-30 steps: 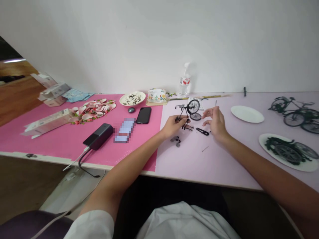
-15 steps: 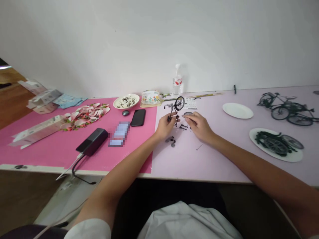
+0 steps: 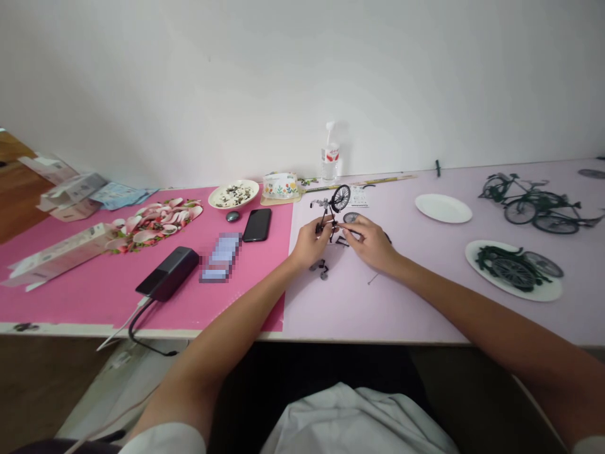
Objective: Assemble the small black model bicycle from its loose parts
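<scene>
A partly built black model bicycle (image 3: 329,214) is pinched in my left hand (image 3: 309,244), its one spoked wheel (image 3: 341,198) pointing up. My right hand (image 3: 372,243) is closed on a thin, slender piece (image 3: 348,229); its kind is too small to tell. The tip of that piece meets the bicycle's lower frame, between my fingertips. Just under my hands lie a small black part (image 3: 342,241) and some small dark pieces (image 3: 322,270). Behind my right hand a loose wheel (image 3: 350,217) is partly hidden.
To the right are a white plate (image 3: 444,209), another plate (image 3: 548,290) heaped with dark green bicycle parts, and assembled model bicycles (image 3: 524,205). A bottle (image 3: 330,154) stands by the wall. On the left are a phone (image 3: 258,225), a bowl (image 3: 254,192) and a power bank (image 3: 167,274).
My right hand has moved left with the slender piece, whose tip now reaches the bicycle's frame. My left hand keeps its hold on the bicycle. The view has shifted slightly.
</scene>
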A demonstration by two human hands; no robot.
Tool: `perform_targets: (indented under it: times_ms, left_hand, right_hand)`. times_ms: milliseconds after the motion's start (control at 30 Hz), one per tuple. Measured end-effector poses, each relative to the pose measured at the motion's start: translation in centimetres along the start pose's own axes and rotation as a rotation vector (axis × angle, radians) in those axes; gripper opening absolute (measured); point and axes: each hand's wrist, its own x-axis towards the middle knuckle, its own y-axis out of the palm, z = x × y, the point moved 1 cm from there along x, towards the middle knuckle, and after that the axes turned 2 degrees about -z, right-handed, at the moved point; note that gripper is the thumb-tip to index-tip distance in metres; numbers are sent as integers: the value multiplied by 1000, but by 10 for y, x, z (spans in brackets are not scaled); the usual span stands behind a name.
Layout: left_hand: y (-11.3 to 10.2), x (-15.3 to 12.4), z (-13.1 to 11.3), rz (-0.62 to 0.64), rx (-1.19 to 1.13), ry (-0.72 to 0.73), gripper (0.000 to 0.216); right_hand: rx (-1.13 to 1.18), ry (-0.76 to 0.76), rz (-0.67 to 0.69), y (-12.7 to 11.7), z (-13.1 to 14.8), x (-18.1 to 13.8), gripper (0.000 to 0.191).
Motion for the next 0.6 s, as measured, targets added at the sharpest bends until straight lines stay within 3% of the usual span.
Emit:
perform_targets:
  times_ms: [600]
  left_hand:
    - [3, -10, -16, -1, 150, 140, 35]
  right_hand:
    - [-242, -31, 127, -11, -1, 3, 43]
